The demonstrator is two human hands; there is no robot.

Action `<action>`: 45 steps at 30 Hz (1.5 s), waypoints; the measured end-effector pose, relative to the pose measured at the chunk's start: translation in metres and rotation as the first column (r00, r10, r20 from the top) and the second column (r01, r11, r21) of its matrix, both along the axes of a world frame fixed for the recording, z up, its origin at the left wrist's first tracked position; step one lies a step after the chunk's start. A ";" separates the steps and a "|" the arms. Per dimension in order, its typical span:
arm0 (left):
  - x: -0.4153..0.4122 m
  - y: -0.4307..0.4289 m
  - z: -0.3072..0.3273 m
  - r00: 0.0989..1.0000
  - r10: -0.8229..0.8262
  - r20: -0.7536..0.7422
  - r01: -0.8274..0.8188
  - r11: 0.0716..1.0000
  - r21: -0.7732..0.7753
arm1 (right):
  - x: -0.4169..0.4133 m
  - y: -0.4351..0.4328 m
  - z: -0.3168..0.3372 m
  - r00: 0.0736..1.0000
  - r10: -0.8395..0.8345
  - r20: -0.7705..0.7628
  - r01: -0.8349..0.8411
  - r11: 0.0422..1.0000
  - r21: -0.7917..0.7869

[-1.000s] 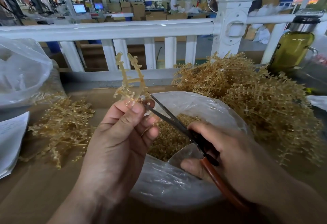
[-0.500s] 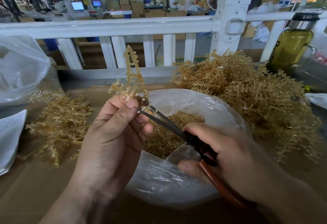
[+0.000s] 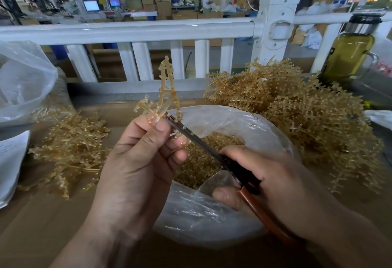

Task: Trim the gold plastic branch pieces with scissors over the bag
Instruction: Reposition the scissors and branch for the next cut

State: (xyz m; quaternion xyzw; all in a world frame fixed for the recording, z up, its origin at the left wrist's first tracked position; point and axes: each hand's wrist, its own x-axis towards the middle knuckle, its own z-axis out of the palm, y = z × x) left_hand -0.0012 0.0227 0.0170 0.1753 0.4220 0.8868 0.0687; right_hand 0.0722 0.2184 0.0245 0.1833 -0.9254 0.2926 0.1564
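Note:
My left hand [image 3: 135,161] pinches a gold plastic branch piece [image 3: 166,89] between thumb and fingers, holding it upright over the clear plastic bag [image 3: 212,214]. My right hand [image 3: 271,180] grips scissors [image 3: 201,140] with red-brown handles. Their blades are closed together at the base of the branch, right beside my left thumb, and small beads lie on the blade. The bag holds a heap of small gold cut bits [image 3: 203,157].
A big pile of gold branches [image 3: 297,115] lies at the right, a smaller pile [image 3: 72,151] at the left. A white railing [image 3: 127,32] runs behind. There is a green bottle [image 3: 347,55] at the far right, another plastic bag [image 3: 23,81] and paper [image 3: 10,161] at the left.
The scissor blades have gone from open to closed at the branch base. The branch has turned slightly in my left hand and stands more upright.

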 end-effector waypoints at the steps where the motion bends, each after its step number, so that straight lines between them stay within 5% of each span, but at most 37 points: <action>1: 0.000 0.000 0.000 1.000 0.001 0.002 -0.001 1.000 0.001 | 0.000 0.000 0.000 1.000 0.003 -0.003 -0.003 1.000 0.003; 45: 0.002 0.001 0.001 0.999 0.027 -0.025 -0.028 0.999 -0.016 | -0.002 -0.003 -0.001 0.999 -0.045 0.015 0.044 0.999 0.026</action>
